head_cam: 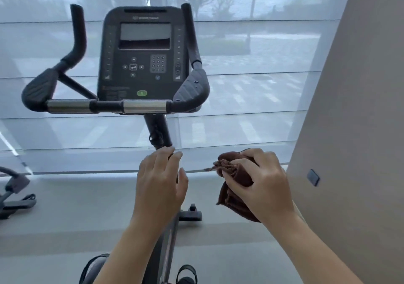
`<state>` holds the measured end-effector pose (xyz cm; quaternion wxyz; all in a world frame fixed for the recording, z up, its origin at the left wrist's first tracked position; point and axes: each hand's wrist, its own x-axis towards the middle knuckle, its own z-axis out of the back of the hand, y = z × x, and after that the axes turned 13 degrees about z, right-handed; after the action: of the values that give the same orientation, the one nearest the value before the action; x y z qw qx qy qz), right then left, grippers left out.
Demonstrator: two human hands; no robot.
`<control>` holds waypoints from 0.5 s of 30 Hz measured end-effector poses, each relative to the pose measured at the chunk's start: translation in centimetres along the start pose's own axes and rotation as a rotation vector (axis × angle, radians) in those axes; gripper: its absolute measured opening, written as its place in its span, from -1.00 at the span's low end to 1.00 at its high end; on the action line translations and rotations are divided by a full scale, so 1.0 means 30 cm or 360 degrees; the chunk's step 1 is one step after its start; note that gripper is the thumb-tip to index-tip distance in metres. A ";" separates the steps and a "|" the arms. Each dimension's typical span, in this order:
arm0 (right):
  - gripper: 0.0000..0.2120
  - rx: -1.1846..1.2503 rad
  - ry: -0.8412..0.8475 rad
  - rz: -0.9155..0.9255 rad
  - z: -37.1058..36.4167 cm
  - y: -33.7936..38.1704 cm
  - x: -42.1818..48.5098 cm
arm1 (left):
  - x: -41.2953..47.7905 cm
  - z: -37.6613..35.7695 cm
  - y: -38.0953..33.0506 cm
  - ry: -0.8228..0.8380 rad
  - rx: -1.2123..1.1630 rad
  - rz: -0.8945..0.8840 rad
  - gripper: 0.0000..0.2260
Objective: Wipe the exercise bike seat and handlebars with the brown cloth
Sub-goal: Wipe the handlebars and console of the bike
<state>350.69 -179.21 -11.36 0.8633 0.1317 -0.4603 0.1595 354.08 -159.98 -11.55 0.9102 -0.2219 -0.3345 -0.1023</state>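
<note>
Just 1 view here, a wide-angle camera worn on the head, looking forward and slightly down from right behind the exercise bike. It faces the console (143, 53) square on, close in, with the handlebars (105, 105) spanning the upper middle and a sheer-blinded window (251, 87) filling the background. Both hands sit low in frame, the left hand (160, 180) near centre, the right hand (262, 185) beside it. Straight lines bow toward the edges. The floor (87, 207) runs along the bottom, a wall (360, 130) cuts in on the right.
</note>
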 end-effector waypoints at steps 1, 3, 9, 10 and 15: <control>-0.76 0.0031 -0.0003 0.0011 -0.035 -0.004 0.035 | 0.037 -0.009 0.036 -0.0033 0.0020 0.0005 -0.77; -0.76 0.0084 -0.0026 0.0041 -0.111 -0.004 0.119 | 0.118 -0.023 0.115 -0.0086 0.0063 0.0026 -0.75; -0.70 0.0176 -0.0177 0.0160 -0.357 0.074 0.441 | 0.389 -0.039 0.372 -0.0271 0.0191 0.0028 -0.70; -0.70 0.0180 -0.0188 0.0177 -0.398 0.095 0.493 | 0.429 -0.041 0.413 -0.0301 0.0220 0.0009 -0.70; -0.67 0.0189 -0.0186 0.0134 -0.571 0.184 0.720 | 0.590 -0.060 0.587 -0.0350 0.0313 -0.0044 -0.71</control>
<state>372.75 -164.43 -2.10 0.8183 0.1722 -0.5046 0.2148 374.36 -145.99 -7.11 0.8838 -0.1368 -0.4437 -0.0567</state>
